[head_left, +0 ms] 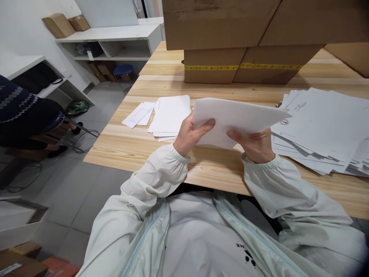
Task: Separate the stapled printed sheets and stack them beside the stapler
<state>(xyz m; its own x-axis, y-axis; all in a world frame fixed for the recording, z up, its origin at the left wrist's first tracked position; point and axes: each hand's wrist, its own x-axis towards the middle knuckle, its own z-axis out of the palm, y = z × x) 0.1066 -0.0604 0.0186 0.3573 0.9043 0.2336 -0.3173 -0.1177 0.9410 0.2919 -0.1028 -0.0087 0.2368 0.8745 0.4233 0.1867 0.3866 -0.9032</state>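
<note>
Both hands hold one white sheaf of paper (236, 119) above the near part of the wooden bench (138, 148). The left hand (188, 134) grips its left near corner, thumb laid on top of the sheets and fingers tucked underneath. The right hand (255, 144) takes the near edge further right, its thumb also pressed on top, the other fingers hidden below. The sheaf lies nearly flat, tilted a little, its far right corner reaching over towards a wide, loosely fanned spread of printed sheets (323, 127) that covers the right side of the bench. Whether the sheaf touches that spread is hard to tell from this angle.

Just left of the left hand rests a smaller stack of blank sheets (171, 113), and beside it, further left, a few narrow white slips (138, 114) lie flat on the wood. At the far side of the bench stand stacked cardboard boxes (239, 38), the lower ones bound with yellow tape.

The person wears a pale zip jacket with elastic cuffs. To the far left, off the bench, another person in a dark patterned sweater (20, 107) sits near the floor cables. White shelving (115, 42) stands against the far wall, with two small cardboard boxes on top and a blue stool (123, 70) in front.
</note>
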